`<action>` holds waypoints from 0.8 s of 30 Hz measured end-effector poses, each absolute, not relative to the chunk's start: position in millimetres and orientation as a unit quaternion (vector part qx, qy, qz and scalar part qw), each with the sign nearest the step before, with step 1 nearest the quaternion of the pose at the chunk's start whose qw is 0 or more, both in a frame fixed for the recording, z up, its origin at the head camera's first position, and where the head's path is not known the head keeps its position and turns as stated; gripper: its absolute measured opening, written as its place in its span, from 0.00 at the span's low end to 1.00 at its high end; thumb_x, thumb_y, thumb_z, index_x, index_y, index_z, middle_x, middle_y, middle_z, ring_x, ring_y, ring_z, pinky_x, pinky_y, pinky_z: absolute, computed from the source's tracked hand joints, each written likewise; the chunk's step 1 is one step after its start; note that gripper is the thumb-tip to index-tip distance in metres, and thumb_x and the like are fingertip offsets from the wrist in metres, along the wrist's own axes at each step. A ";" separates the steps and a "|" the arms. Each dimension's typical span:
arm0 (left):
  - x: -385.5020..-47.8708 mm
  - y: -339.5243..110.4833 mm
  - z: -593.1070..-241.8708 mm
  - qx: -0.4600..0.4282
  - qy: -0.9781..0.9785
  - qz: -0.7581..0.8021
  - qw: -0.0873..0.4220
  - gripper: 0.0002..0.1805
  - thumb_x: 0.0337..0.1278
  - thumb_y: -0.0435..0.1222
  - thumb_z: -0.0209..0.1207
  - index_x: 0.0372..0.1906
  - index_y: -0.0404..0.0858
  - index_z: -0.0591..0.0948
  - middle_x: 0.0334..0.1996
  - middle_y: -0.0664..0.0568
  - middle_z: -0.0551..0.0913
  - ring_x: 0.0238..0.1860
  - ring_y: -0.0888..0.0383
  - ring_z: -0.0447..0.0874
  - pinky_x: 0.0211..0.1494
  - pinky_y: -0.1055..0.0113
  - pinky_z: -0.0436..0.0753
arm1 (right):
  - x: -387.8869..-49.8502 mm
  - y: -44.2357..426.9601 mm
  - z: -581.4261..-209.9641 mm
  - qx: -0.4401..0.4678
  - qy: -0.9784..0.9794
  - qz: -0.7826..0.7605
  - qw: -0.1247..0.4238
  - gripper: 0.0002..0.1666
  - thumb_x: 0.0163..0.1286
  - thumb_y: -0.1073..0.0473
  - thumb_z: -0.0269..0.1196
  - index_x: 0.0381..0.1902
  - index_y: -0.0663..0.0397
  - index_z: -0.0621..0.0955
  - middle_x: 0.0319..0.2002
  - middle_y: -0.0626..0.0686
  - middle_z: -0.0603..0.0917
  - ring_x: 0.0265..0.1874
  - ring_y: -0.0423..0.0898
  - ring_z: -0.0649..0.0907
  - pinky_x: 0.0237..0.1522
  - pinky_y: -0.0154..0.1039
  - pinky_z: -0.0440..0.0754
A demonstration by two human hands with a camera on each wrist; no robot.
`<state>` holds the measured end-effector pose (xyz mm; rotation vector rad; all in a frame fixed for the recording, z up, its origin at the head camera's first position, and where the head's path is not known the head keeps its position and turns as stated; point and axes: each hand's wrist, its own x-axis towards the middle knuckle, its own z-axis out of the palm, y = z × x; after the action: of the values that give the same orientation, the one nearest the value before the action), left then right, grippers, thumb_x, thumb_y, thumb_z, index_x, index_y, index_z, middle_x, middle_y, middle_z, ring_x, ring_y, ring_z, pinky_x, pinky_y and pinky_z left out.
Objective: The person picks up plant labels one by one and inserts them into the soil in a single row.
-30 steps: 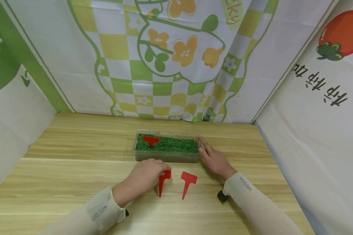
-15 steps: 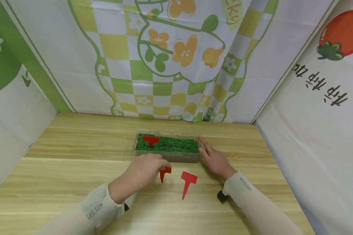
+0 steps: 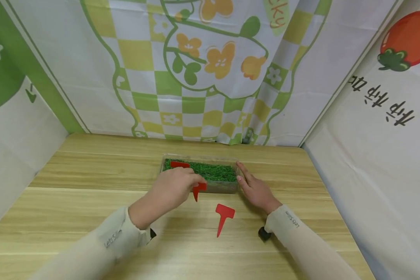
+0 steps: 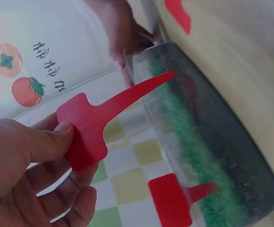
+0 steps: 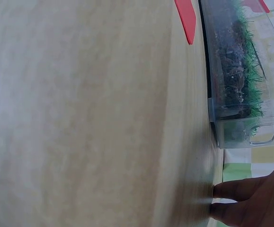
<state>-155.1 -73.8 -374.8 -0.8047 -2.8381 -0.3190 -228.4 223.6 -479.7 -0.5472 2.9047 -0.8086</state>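
One red marker (image 3: 200, 186) is hanging from the pinching left hand (image 3: 173, 186) near the grass box (image 3: 224, 188); another marker (image 3: 179, 165) is standing inside. The straight-fingered right hand (image 3: 257, 191) is probably bracing the box, contact being unclear. Planting is apparently starting, next calling for raising it over the grass (image 3: 215, 171).

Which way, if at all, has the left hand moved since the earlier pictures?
Yes: the left hand moved forward, now hiding more of the clear box.

- Container (image 3: 224, 188) sits on surface (image 3: 231, 256).
- First marker (image 3: 179, 165) stands in container, at left.
- Second marker (image 4: 87, 132) is in left hand (image 3: 173, 190).
- Third marker (image 3: 225, 212) lies before container.
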 end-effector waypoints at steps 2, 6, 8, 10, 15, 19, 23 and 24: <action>-157.7 -72.9 -369.8 -0.273 -0.952 -0.102 0.096 0.21 0.56 0.27 0.66 0.47 0.55 0.88 0.34 0.59 0.85 0.33 0.59 0.84 0.26 0.70 0.79 | -228.4 223.7 -479.6 -0.178 0.948 -0.262 0.037 0.35 0.81 0.33 0.33 0.81 0.23 0.42 0.77 0.52 0.60 0.63 0.64 0.77 0.63 0.61 0.73; -162.8 -70.9 -362.1 -0.279 -0.948 -0.095 0.116 0.21 0.55 0.26 0.66 0.47 0.55 0.88 0.34 0.58 0.86 0.33 0.58 0.85 0.28 0.67 0.82 | -228.3 224.2 -479.7 -0.177 0.949 -0.260 0.034 0.35 0.80 0.33 0.33 0.80 0.22 0.42 0.77 0.52 0.60 0.61 0.64 0.79 0.62 0.61 0.75; -165.7 -69.6 -359.4 -0.281 -0.947 -0.091 0.124 0.22 0.56 0.25 0.65 0.47 0.55 0.89 0.34 0.59 0.86 0.34 0.57 0.85 0.28 0.66 0.82 | -228.5 224.4 -479.7 -0.178 0.948 -0.260 0.032 0.35 0.80 0.33 0.33 0.80 0.23 0.42 0.77 0.53 0.61 0.59 0.64 0.80 0.61 0.61 0.75; -168.6 -68.0 -356.9 -0.282 -0.947 -0.088 0.127 0.22 0.56 0.25 0.64 0.47 0.55 0.89 0.35 0.59 0.87 0.36 0.56 0.86 0.29 0.66 0.83 | -228.7 224.5 -479.5 -0.180 0.948 -0.261 0.029 0.35 0.81 0.33 0.33 0.81 0.23 0.43 0.77 0.53 0.61 0.58 0.65 0.81 0.60 0.61 0.76; -175.9 -63.5 -350.9 -0.276 -0.949 -0.079 0.129 0.23 0.56 0.25 0.64 0.49 0.56 0.88 0.40 0.59 0.88 0.32 0.57 0.86 0.23 0.65 0.80 | -229.1 224.8 -479.9 -0.181 0.948 -0.259 0.024 0.35 0.81 0.33 0.33 0.81 0.24 0.43 0.77 0.53 0.62 0.59 0.65 0.80 0.60 0.62 0.76; -181.7 -61.7 -346.6 -0.260 -0.955 -0.067 0.127 0.24 0.57 0.26 0.64 0.50 0.59 0.88 0.39 0.61 0.87 0.29 0.57 0.85 0.19 0.64 0.77 | -229.4 224.5 -481.0 -0.182 0.949 -0.257 0.023 0.35 0.81 0.33 0.33 0.81 0.25 0.44 0.76 0.54 0.62 0.59 0.65 0.80 0.60 0.62 0.76; -188.2 -61.6 -345.4 -0.257 -0.955 -0.073 0.127 0.25 0.57 0.25 0.63 0.50 0.58 0.88 0.40 0.60 0.87 0.31 0.56 0.86 0.22 0.63 0.79 | -229.8 224.6 -482.4 -0.182 0.949 -0.256 0.028 0.36 0.80 0.32 0.33 0.81 0.26 0.43 0.76 0.54 0.62 0.62 0.65 0.78 0.62 0.62 0.74; -190.2 -61.6 -345.6 -0.258 -0.954 -0.076 0.130 0.25 0.57 0.24 0.63 0.50 0.57 0.88 0.40 0.60 0.88 0.32 0.56 0.86 0.23 0.63 0.80 | -229.8 224.8 -482.2 -0.180 0.949 -0.259 0.029 0.36 0.80 0.32 0.33 0.81 0.25 0.43 0.76 0.54 0.62 0.62 0.65 0.77 0.62 0.62 0.74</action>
<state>-190.2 -61.6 -345.6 -0.7499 -2.7731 -0.2217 -229.8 224.8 -482.2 -0.5545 2.9256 -0.7973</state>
